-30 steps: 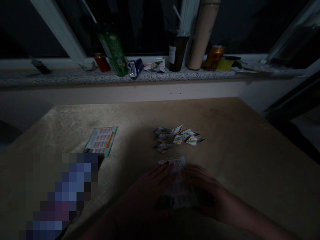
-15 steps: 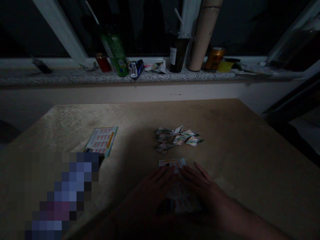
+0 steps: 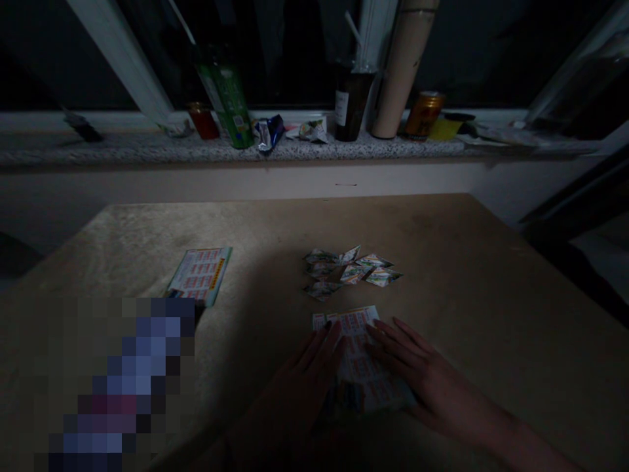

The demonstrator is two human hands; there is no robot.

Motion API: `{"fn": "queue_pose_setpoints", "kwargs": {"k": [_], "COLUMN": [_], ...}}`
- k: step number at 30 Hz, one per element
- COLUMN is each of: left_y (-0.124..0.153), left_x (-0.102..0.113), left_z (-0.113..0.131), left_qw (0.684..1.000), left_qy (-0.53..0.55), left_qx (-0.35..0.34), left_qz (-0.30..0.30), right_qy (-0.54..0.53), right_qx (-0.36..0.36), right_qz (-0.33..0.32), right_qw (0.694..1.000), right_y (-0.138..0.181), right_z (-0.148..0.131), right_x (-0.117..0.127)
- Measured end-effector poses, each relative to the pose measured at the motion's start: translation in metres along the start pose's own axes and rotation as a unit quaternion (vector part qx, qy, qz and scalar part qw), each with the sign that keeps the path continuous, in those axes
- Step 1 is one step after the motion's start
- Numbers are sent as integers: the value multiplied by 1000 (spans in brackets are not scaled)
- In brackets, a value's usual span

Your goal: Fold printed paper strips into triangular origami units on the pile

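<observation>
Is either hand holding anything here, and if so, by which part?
Nothing is visibly gripped: the left hand lies over the left side of the printed sheet, the right hand over its right edge.

This looks like a home, though it is too dim to be sure. A table (image 3: pixel 472 275) stands near, below a stone sill (image 3: pixel 162 152) and dark windows (image 3: pixel 476 59); on the sill are a bottle (image 3: pixel 228 101) at left, a cup (image 3: pixel 354 105) midway and a can (image 3: pixel 423 117) at right.
</observation>
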State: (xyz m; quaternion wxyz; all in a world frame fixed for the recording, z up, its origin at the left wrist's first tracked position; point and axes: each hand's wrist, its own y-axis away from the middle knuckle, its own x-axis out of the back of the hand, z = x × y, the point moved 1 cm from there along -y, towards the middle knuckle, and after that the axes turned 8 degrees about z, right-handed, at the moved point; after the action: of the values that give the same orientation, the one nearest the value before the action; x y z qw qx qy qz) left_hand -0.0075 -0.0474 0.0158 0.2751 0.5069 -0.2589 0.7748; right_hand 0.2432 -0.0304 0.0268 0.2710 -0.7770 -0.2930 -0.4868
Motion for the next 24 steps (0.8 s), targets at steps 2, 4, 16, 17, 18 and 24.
{"fn": "queue_pose_setpoints", "kwargs": {"k": [2, 4, 16, 17, 18, 24], "left_y": [0, 2, 28, 32, 35, 38], "left_x": [-1, 0, 12, 12, 13, 17], "left_z": [-1, -3, -25, -27, -30, -27], "left_qw": [1000, 1000, 997, 996, 995, 990], "left_qy": [3, -1, -75, -81, -89, -114], "left_qx": [4, 11, 23, 29, 44, 65], "left_qz": [-1, -6, -14, -6, 3, 46], "right_qy": [1, -5, -29, -33, -36, -40], "right_qx": [-4, -6, 4, 6, 8, 20], "right_qz": [-7, -4, -22, -21, -20, -13], "right_qw": [1000, 1000, 999, 999, 999, 999], "right_y": [0, 0, -11, -12, -13, -18], "right_z": [2, 1, -8, -9, -9, -11], "right_x": [1, 2, 2, 2, 2, -2]}}
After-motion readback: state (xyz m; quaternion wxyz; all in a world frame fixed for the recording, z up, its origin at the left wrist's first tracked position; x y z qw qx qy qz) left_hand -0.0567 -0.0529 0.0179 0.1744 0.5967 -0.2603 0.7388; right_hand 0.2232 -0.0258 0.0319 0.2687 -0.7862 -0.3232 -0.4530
